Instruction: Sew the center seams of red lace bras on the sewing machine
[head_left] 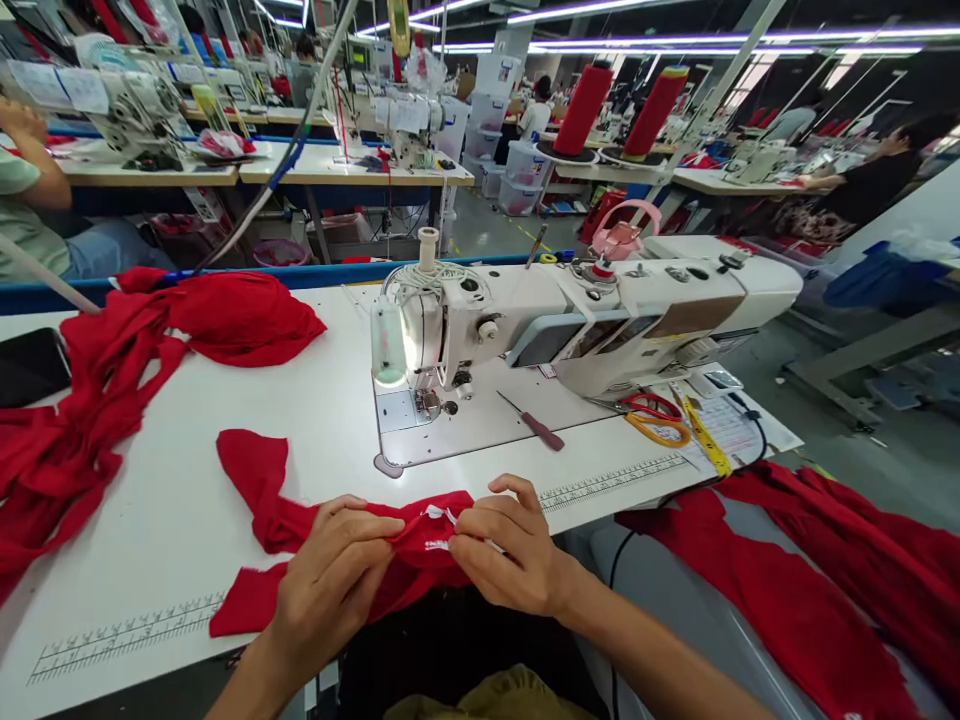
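At the near edge of the white table [172,510], both my hands pinch a piece of red fabric [262,480]. My left hand [337,575] is closed on the fabric's folded edge. My right hand [510,550] is closed on the same edge, beside a small white label [439,515] lying on the cloth. The white sewing machine [570,320] stands just behind, its needle area [427,400] lit by a lamp.
A heap of red fabric [112,380] lies at the left by a dark phone [30,365]. More red cloth [810,590] drapes at the right. A red-handled tool [536,425], scissors [656,418] and a yellow tape [705,440] lie by the machine. Other workers sit behind.
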